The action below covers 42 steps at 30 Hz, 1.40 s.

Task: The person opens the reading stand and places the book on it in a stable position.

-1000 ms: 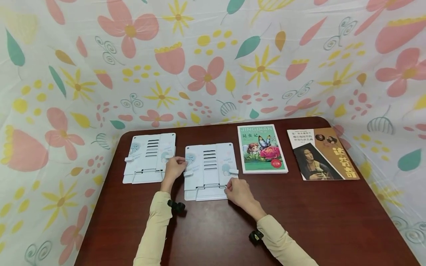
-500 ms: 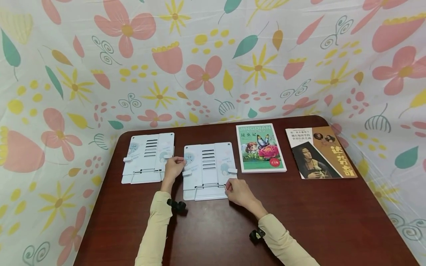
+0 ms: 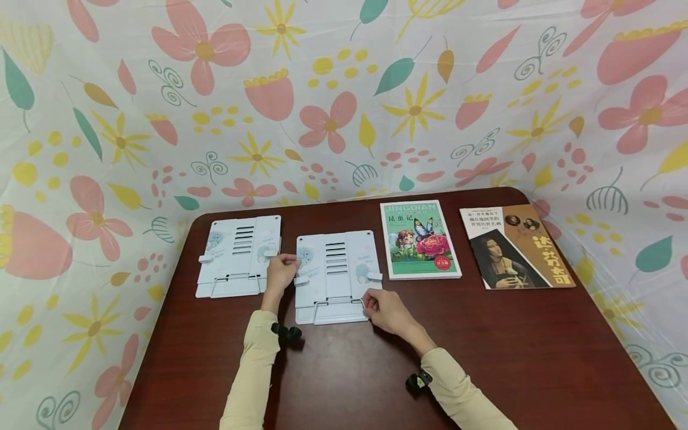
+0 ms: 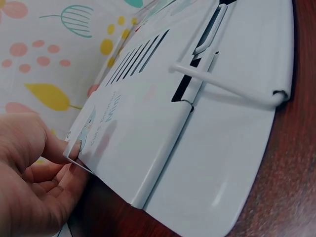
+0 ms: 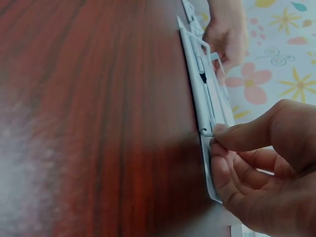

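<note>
A: What's carrying everything?
B: Red-brown, wood-grained table (image 3: 355, 382) is.
A: What's resting on it?
B: Left to right: white stand (image 3: 230, 266), second white stand (image 3: 340, 282) just beside it, green-covered book (image 3: 421, 242), brown-and-white book (image 3: 517, 248). All four are lying apart.

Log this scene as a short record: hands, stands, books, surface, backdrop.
Left hand: the left hand pinches the left side of the middle stand
Right hand: the right hand pinches at that stand's lower right side, by its wire arm
Stands: two, white and slotted; the left stand lies beside the middle one
Books: green book right of the stands; brown-and-white book farthest right
Surface: dark reddish-brown table
Backdrop: floral sheet
</note>
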Available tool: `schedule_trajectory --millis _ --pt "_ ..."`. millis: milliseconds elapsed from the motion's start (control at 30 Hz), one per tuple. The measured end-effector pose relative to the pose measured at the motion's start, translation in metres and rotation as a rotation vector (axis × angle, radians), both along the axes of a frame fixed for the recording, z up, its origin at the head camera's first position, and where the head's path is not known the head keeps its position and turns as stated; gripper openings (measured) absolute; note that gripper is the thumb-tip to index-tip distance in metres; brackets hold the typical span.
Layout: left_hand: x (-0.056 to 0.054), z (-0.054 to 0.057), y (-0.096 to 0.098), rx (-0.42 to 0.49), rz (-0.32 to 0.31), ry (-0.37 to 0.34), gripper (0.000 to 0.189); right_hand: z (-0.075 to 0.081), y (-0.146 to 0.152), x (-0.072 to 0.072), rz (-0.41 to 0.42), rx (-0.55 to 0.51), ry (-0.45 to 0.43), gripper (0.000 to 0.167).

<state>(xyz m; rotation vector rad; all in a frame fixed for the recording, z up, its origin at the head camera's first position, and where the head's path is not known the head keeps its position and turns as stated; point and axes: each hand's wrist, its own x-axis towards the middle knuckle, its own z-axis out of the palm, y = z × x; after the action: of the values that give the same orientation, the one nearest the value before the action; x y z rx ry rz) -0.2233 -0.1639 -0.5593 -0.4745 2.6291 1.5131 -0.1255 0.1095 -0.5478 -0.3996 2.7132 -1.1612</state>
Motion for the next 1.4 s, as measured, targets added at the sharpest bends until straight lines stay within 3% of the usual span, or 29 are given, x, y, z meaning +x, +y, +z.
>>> schedule_trajectory --millis 567,1033,1267,1400 --pt "0.002 -0.001 -0.001 0.030 -0.015 -0.021 0.024 -0.008 0.008 0.006 0.077 -0.080 0.125 0.018" --pt "0.002 0.000 -0.001 0.025 -0.014 -0.024 0.024 -0.011 0.010 0.006 0.121 -0.099 0.178 0.020" --pt "0.001 0.001 -0.001 0.024 -0.009 -0.017 0.022 -0.010 0.012 0.002 0.150 -0.110 0.155 0.018" --pt "0.000 0.002 0.000 0.027 -0.005 -0.014 0.022 -0.004 0.016 -0.008 0.159 -0.122 0.118 0.013"
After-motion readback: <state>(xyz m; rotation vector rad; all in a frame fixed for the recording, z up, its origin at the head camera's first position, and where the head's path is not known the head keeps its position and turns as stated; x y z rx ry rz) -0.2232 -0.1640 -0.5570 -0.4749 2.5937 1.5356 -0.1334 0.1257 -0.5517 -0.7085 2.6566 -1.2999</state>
